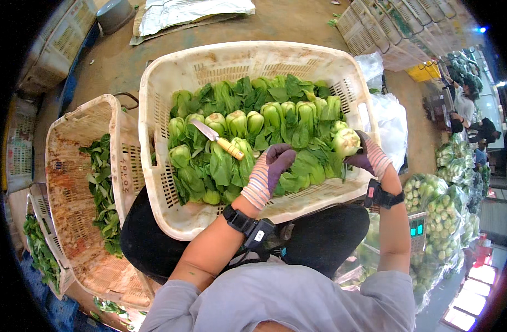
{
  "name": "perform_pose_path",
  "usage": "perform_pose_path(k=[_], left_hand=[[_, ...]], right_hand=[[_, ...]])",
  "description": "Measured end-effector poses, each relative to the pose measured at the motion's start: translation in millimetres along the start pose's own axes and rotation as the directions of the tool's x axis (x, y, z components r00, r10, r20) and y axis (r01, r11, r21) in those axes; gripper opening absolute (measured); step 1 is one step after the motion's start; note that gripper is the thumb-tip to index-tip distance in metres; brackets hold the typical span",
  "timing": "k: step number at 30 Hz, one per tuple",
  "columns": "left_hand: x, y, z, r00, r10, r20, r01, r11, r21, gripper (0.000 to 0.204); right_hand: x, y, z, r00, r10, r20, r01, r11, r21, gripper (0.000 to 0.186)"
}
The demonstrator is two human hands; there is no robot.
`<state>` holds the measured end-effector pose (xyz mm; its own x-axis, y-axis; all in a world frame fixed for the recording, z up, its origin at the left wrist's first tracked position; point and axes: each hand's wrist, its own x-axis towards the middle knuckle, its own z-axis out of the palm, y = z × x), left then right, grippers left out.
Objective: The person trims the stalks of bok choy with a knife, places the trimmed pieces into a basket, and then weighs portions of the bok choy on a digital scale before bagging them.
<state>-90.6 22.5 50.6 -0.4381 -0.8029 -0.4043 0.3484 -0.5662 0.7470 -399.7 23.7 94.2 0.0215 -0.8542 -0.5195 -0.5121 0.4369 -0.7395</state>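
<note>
A large off-white plastic basket (253, 51) lies across my lap, filled with rows of green bok choy (273, 115). My right hand (368, 155), in a purple glove with a striped cuff, grips one bok choy (346, 143) by the basket's right side. Its pale cut base faces up. My left hand (275, 163), gloved alike, hovers over the leaves in the middle with its fingers curled, and nothing shows in them. To its left a knife (230, 148) with a yellow handle rests on the bok choy, its blade toward the far left.
On the left stands a stained basket (83, 193) with loose leaves (101, 188). Clear bags of bok choy (433, 216) and a scale display (417, 227) sit at right. Stacked crates (394, 30) stand far right, white plastic bags (389, 124) beside my basket. People (483, 130) are farther off.
</note>
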Motion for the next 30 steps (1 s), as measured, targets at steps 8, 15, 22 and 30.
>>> perform_pose_path(k=[8,15,22,30], left_hand=[[-12,14,12,0.772,0.552,0.315,-0.634,0.63,0.449,0.098],[-7,10,-12,0.909,0.331,0.255,-0.323,0.943,-0.076,0.068],[-80,89,-107,0.867,0.384,-0.317,-0.486,0.793,-0.367,0.037],[-307,190,-135,0.627,0.564,-0.538,-0.702,0.708,-0.075,0.07]], right_hand=[[-24,-84,58,0.909,-0.41,0.072,0.396,0.8,-0.451,0.074],[-52,-142,109,0.884,-0.395,0.249,0.455,0.849,-0.269,0.073],[53,-134,132,0.922,-0.362,0.135,0.387,0.86,-0.334,0.046],[112,-139,278,0.971,-0.153,0.182,0.237,0.564,-0.791,0.034]])
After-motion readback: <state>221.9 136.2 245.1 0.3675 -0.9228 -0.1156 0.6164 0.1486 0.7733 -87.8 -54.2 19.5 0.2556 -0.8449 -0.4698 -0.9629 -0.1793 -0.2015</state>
